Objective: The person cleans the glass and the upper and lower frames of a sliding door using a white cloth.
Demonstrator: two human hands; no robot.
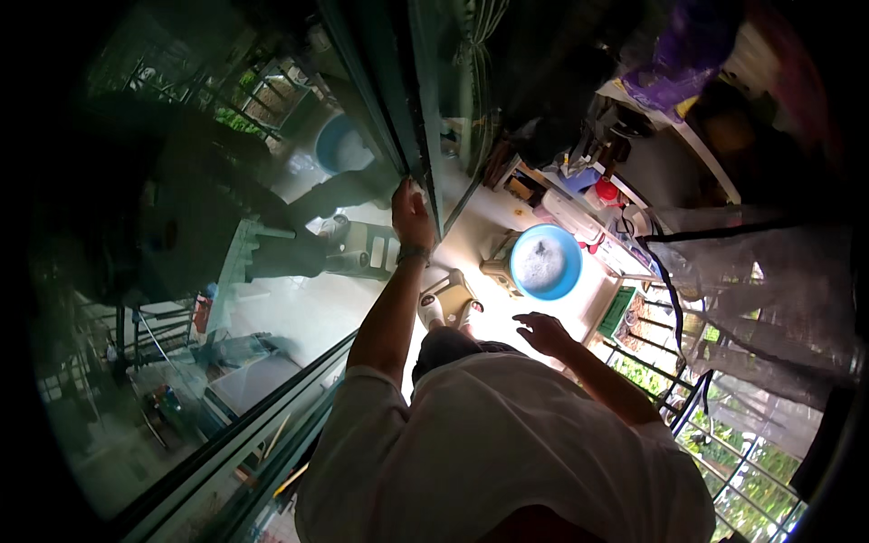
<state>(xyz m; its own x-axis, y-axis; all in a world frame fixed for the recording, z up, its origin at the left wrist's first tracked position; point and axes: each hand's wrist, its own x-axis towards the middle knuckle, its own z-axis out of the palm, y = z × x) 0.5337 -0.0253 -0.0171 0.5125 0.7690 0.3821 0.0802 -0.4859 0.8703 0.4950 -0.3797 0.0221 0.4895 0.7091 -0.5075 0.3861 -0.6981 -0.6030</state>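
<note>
My left hand (pixel 413 220) is raised against the dark frame (pixel 424 136) at the edge of a large glass pane (pixel 292 298). Its fingers are partly hidden, and a pale bit shows by them that I cannot make out. My right hand (pixel 546 334) hangs in the air with its fingers apart and nothing in it. Beyond it a round blue basin (pixel 576 254) holds white, foamy water and rests on a brown stool (pixel 501 266). Both my feet, in light slippers (pixel 430 309), stand on a beige step stool (pixel 456 293).
Shelving crowded with household items (pixel 597 197) runs along the far right. A purple plastic bag (pixel 679 61) is at the upper right. Grey netting (pixel 753 292) and a metal window grille (pixel 740 468) line the right, near a green planter crate (pixel 616 312). The glass reflects the surroundings.
</note>
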